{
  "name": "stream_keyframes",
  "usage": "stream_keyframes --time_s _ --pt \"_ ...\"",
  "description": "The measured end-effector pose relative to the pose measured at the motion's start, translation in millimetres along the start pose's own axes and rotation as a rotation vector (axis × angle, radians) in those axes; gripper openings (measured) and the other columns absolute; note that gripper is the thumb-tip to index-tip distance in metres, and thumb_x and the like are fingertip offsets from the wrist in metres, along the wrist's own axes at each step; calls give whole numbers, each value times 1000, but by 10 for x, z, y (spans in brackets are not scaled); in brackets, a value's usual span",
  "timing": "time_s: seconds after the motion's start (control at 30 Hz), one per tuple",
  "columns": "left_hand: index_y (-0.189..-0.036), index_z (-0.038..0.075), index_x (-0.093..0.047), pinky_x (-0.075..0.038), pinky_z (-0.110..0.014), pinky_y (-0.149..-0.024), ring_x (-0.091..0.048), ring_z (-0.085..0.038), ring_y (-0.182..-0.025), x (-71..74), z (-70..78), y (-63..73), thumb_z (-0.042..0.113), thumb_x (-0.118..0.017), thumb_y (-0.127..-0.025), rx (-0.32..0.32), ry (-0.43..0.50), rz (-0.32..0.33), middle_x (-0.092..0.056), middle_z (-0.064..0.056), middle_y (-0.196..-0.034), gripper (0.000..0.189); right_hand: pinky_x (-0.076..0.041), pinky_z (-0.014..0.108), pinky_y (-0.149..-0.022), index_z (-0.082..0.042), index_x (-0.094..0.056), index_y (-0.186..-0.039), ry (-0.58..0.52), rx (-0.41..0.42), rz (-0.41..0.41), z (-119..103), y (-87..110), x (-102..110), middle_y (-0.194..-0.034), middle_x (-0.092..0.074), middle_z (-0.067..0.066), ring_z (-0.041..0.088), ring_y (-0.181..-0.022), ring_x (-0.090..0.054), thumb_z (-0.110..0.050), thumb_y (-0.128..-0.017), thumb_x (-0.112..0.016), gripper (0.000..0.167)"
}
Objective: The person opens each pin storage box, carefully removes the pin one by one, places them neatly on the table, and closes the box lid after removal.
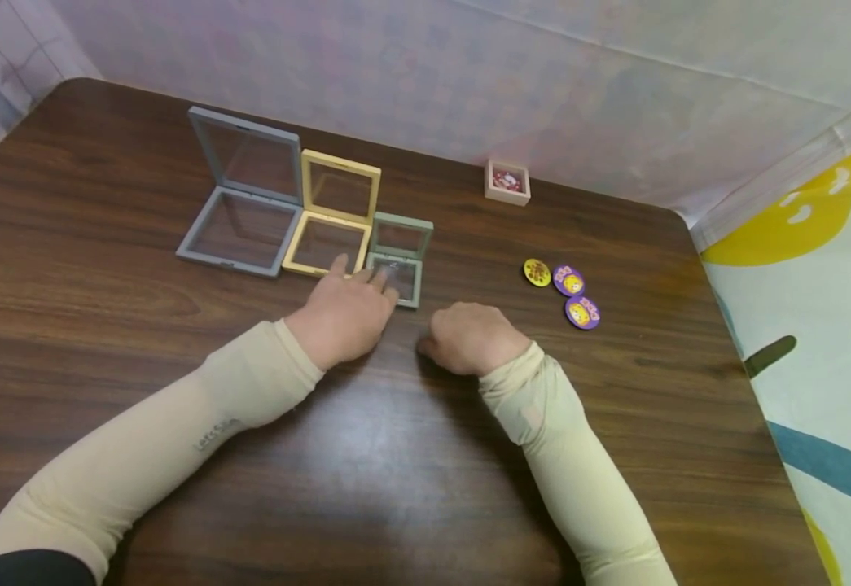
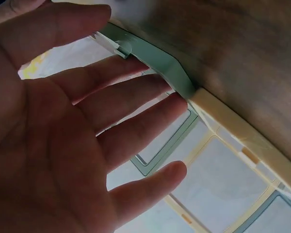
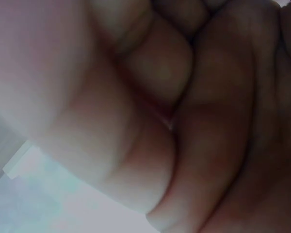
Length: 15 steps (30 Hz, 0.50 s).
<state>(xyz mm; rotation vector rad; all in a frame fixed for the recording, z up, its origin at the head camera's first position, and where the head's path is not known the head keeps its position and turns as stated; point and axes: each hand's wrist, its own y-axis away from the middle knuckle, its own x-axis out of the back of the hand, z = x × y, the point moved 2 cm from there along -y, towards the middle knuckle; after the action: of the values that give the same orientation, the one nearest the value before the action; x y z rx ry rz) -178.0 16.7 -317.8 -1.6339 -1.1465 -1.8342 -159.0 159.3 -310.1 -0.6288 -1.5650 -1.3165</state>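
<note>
My left hand (image 1: 343,319) reaches over the near side of a small green display frame (image 1: 417,285), fingers extended onto it. In the left wrist view its fingertips overlap the green rim (image 2: 167,65), and the palm holds nothing. My right hand (image 1: 472,337) is in a fist low over the table, just right of and nearer than the green frame. Only tightly folded fingers (image 3: 208,116) show in the right wrist view, with no object visible in them. Left of the green frame, a yellow frame (image 1: 291,244) and a larger grey-blue frame (image 1: 208,259) stand with lids raised.
Three round badges, one yellow (image 1: 537,273) and two purple (image 1: 568,280), lie on the dark wooden table (image 1: 660,391) to the right. Behind them, a small pale box (image 1: 507,194) with red and white bits stands near the back edge, before a hanging cloth (image 1: 410,81).
</note>
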Motion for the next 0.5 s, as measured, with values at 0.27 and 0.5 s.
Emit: stream_keyframes --time_s 0.27,0.5 --pt "-145 7 -35 -23 -62 -113 -25 -34 -145 -32 -100 -67 27 -55 -93 24 80 -8 -23 -14 -157 59 -54 50 -78 -7 -71 -93 4 8 -2 17 -27 -34 -101 -71 16 34 -95 -67 -37 -93 -53 35" --pt "-148 6 -29 -20 -61 -114 -19 -34 -147 -53 -186 -112 29 -53 -94 40 128 -45 -17 -14 -159 63 -54 50 -79 -8 -71 -92 10 22 0 14 -44 -46 -102 -71 16 34 -96 -67 -37 -93 -54 34"
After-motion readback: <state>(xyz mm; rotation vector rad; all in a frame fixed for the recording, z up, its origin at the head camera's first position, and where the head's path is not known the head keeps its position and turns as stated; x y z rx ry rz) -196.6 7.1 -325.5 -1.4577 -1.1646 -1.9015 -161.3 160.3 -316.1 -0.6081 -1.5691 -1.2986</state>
